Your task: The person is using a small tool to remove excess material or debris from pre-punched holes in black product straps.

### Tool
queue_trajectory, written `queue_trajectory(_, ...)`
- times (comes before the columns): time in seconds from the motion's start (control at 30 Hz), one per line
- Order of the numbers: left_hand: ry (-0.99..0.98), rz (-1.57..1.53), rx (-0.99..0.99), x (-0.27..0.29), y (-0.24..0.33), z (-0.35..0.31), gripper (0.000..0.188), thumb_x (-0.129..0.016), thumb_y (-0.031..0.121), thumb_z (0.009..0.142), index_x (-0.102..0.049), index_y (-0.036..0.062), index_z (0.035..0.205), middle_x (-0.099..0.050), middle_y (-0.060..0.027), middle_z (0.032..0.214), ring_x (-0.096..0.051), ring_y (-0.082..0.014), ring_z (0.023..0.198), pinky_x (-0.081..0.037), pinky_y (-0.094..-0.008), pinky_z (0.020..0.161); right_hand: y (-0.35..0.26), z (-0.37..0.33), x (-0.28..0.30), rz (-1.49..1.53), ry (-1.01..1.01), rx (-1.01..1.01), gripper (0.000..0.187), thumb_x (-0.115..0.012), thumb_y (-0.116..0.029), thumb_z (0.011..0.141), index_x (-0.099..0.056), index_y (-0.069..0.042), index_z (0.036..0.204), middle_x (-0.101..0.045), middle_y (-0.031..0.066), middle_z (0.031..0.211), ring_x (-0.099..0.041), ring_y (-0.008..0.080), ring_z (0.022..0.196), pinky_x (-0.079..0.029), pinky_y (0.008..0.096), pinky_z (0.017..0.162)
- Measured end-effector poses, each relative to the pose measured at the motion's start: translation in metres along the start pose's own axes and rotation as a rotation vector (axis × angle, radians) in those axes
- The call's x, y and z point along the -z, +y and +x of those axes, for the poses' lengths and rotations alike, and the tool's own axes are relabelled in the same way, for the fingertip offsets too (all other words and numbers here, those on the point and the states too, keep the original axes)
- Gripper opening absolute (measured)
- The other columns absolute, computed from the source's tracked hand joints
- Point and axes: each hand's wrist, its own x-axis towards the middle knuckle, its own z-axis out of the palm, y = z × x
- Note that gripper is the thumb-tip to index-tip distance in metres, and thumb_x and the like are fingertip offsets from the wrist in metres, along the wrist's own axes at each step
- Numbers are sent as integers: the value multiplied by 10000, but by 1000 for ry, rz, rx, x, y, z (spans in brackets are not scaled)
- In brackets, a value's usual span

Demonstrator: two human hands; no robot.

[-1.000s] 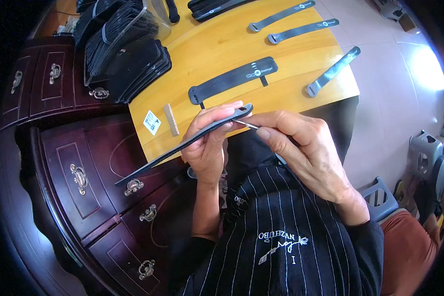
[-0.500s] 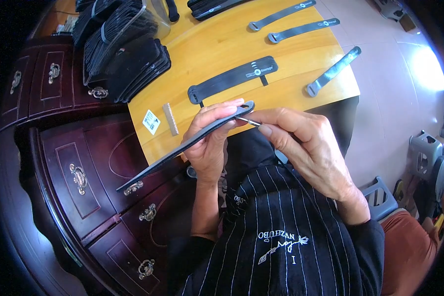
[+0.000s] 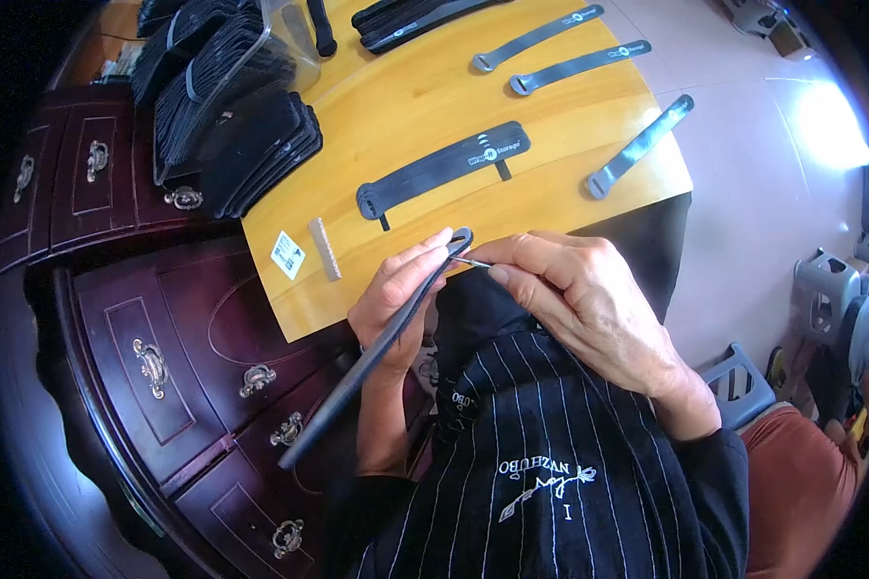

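Note:
My left hand [image 3: 394,299] is pinched around a dark strap [image 3: 357,372] near its slotted upper end, and the strap's tail slants down to the left. Between the thumb and forefinger of my right hand [image 3: 589,304] is a thin metal-tipped tool [image 3: 471,261], its tip against or close to the strap just below the slot. The grip hides most of the tool, so its exact kind does not show. Beyond both hands, a stack of similar black straps [image 3: 434,174] lies on the yellow table [image 3: 377,111].
Three loose straps [image 3: 639,147] lie along the table's right side. At the far left, more black straps fill a clear bin [image 3: 304,72]. A white label [image 3: 287,255] and a narrow beige strip [image 3: 324,249] rest near the left edge. Dark wooden drawers [image 3: 154,357] stand to the left, grey stools [image 3: 743,391] to the right.
The strap has turned more upright, its tail swinging down and to the right. Both hands have shifted slightly left and down, with the tool still at the slotted end.

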Motion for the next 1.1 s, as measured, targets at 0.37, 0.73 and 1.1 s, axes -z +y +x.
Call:
queue_trajectory(0.37,9,175,-106,6,13,6,175,-690,-36,772,-680,17,938,-626,-211,1022,-675,-233,826,-581,-268,675,0,3,-4,-19,-33,-31,186,-540,-134,913,-634,-16,1020,-651,166,859,-649,325,786,-529,381,687)
queue_trajectory(0.73,-131,441,-305,14,7,12,296,-744,-71,652,-690,-20,939,-615,-115,932,-642,-256,751,-541,-310,627,4,-1,-30,-492,164,64,263,-632,-106,852,-633,-99,1115,-516,56,692,-571,185,552,-444,306,475)
queue_trajectory(1.1,-294,475,-383,18,3,15,320,-713,-101,650,-671,-53,963,-592,-114,958,-622,-261,761,-534,-314,635,29,4,-43,-272,198,51,147,-598,-93,882,-632,-52,1019,-586,95,748,-628,247,644,-494,314,556)
